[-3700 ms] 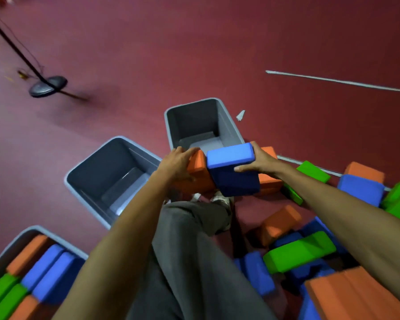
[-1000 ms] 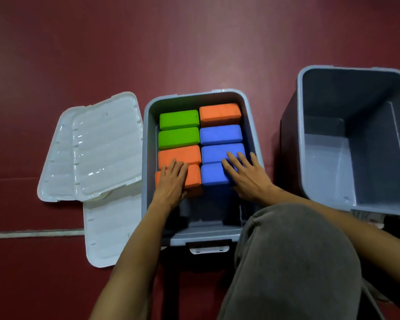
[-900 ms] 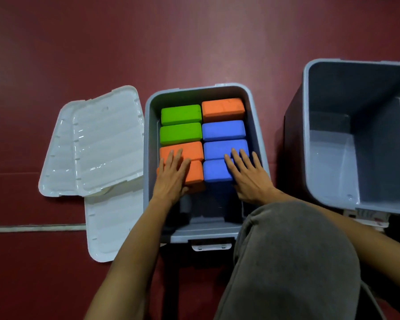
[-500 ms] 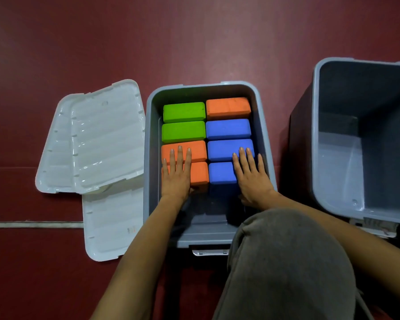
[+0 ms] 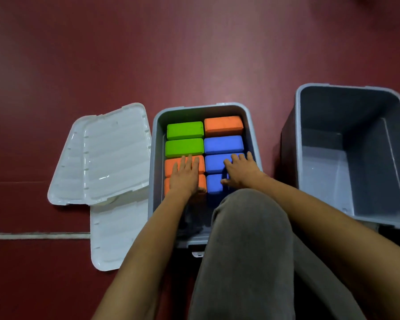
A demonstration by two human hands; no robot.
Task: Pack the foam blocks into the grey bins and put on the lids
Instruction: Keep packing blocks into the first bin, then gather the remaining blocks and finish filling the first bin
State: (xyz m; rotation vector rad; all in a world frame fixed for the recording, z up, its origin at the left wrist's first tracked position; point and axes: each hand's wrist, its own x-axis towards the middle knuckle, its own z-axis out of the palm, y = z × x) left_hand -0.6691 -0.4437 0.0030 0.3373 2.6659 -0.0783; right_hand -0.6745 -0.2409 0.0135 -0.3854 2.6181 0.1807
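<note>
Foam blocks [image 5: 184, 130], green, orange and blue: matt, fine-grained, faintly pitted faces, soft rounded edges, no shine. Loaded bin [image 5: 155, 144]: grey moulded plastic, smooth, dull satin along the rim. Empty bin [image 5: 356, 112]: same grey plastic, walls matt, bottom with a faint pale sheen. Two lids [image 5: 116, 153]: white plastic, glossy, ribbed, bright glints on the ridges. Floor [image 5: 79, 54]: dark red, matt, finely textured, a soft glare farther off. Floor line [image 5: 32, 236]: pale, flat, dull. Trouser leg [image 5: 247, 250]: grey cloth, matt, soft-looking.
</note>
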